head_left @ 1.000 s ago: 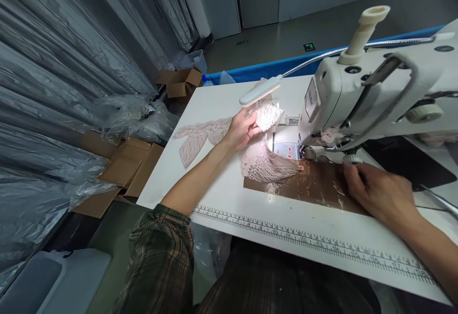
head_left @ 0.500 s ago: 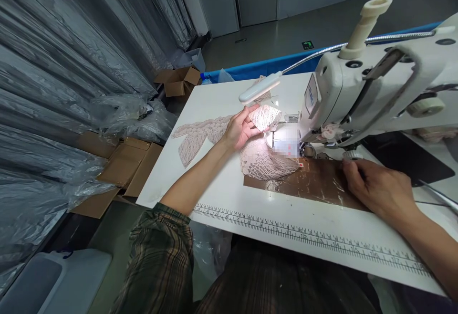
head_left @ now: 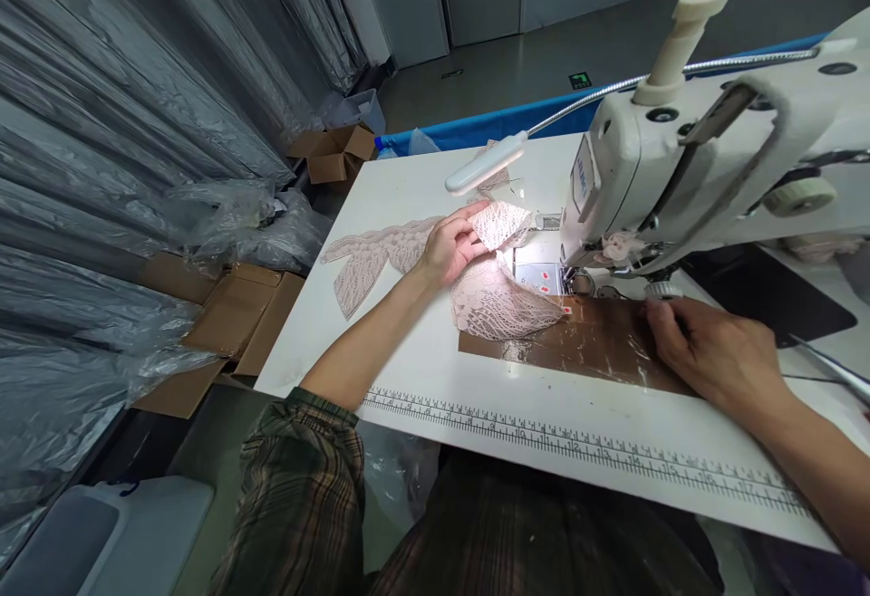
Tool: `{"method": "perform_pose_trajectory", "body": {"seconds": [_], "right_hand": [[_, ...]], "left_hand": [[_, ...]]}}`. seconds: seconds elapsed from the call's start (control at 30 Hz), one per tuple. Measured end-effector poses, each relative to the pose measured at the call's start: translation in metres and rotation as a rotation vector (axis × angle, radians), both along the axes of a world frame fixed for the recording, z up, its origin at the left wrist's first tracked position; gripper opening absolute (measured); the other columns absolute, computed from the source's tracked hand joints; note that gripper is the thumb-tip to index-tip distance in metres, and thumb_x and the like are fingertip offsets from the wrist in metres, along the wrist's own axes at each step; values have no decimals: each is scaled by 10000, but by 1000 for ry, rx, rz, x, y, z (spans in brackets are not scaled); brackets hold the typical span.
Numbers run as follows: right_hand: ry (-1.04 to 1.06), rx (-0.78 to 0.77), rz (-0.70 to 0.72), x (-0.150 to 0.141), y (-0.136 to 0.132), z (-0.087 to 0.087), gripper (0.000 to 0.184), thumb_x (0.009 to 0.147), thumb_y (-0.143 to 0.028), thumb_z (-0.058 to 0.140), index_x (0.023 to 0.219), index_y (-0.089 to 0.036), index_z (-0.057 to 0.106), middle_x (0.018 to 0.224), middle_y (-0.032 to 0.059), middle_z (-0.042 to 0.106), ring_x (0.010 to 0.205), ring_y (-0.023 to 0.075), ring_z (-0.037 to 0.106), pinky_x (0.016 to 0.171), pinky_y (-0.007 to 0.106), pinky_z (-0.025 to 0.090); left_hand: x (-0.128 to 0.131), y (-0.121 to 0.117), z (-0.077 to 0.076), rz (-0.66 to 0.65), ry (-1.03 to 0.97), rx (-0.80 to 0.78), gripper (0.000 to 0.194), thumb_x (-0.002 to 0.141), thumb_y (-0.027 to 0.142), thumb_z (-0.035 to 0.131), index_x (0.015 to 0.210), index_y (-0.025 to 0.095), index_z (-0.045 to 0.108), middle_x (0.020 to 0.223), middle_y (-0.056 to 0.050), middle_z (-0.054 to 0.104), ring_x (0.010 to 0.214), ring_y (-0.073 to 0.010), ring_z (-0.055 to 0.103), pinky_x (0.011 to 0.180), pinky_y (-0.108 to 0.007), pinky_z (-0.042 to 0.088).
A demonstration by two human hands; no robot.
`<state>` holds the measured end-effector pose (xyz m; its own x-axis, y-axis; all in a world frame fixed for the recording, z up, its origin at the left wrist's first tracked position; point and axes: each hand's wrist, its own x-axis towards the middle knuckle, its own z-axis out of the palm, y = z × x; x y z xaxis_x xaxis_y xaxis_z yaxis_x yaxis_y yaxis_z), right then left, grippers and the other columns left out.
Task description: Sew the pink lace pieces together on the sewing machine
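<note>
My left hand (head_left: pixel 449 247) grips a piece of pale pink lace fabric (head_left: pixel 501 221), lifting its edge under the lamp beside the needle area of the white sewing machine (head_left: pixel 686 161). More lace (head_left: pixel 499 306) lies bunched in front of the needle plate, and a strip (head_left: pixel 371 256) trails off to the left. My right hand (head_left: pixel 710 351) rests palm down on the brown shiny sheet (head_left: pixel 584 351), fingers loosely curled near a small knob (head_left: pixel 662 289) under the machine arm. Nothing shows in that hand.
A white table (head_left: pixel 408 370) carries a printed ruler (head_left: pixel 577 447) along its front edge. A gooseneck lamp (head_left: pixel 486 163) hangs over the fabric. Cardboard boxes (head_left: pixel 255 311) and plastic sheeting (head_left: pixel 136 170) crowd the floor at left. A blue bin edge (head_left: pixel 503 129) runs behind the table.
My left hand has lowered the lace edge slightly and shifted a little left. The right hand has barely moved by the knob.
</note>
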<state>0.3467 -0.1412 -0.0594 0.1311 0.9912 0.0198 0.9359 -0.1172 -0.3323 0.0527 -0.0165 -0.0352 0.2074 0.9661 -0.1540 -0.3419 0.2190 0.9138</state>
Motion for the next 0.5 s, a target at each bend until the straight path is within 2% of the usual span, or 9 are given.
{"method": "perform_pose_trajectory", "body": {"seconds": [0.13, 0.2, 0.3, 0.4, 0.5], "right_hand": [[-10, 46, 22, 1, 0, -3, 336, 853, -515, 413, 670, -241, 478, 625, 84, 600, 617, 232, 581, 579, 308, 307], [-21, 68, 33, 1, 0, -5, 342, 846, -512, 408, 648, -240, 473, 607, 86, 594, 616, 238, 594, 567, 304, 296], [-30, 83, 29, 2, 2, -8, 331, 847, -497, 408, 672, -250, 539, 606, 90, 621, 626, 260, 634, 562, 303, 302], [-7, 93, 45, 5, 5, -11, 375, 881, -518, 395, 717, -262, 614, 627, 89, 662, 610, 279, 653, 559, 309, 338], [59, 139, 59, 8, 8, -16, 487, 885, -614, 358, 712, -270, 656, 589, 76, 661, 544, 280, 645, 515, 305, 351]], "left_hand": [[0, 3, -1, -24, 135, 40, 393, 895, 187, 489, 1254, 104, 627, 1139, -133, 712, 1139, -223, 680, 986, -401, 585], [-1, 12, 0, -51, 378, 132, 380, 920, 257, 523, 1253, 119, 643, 1062, -113, 719, 1071, -217, 693, 971, -381, 574], [-1, 38, 1, -122, 914, 406, 356, 900, 298, 579, 1196, 137, 695, 985, -95, 738, 1041, -248, 696, 996, -360, 530], [6, 73, 1, -212, 1285, 586, 366, 947, 337, 515, 1187, 135, 702, 1127, -138, 741, 1146, -307, 677, 1053, -381, 493], [18, 102, 3, -251, 1368, 622, 444, 998, 364, 455, 1329, 121, 624, 1372, -175, 650, 1334, -348, 577, 1142, -426, 433]]}}
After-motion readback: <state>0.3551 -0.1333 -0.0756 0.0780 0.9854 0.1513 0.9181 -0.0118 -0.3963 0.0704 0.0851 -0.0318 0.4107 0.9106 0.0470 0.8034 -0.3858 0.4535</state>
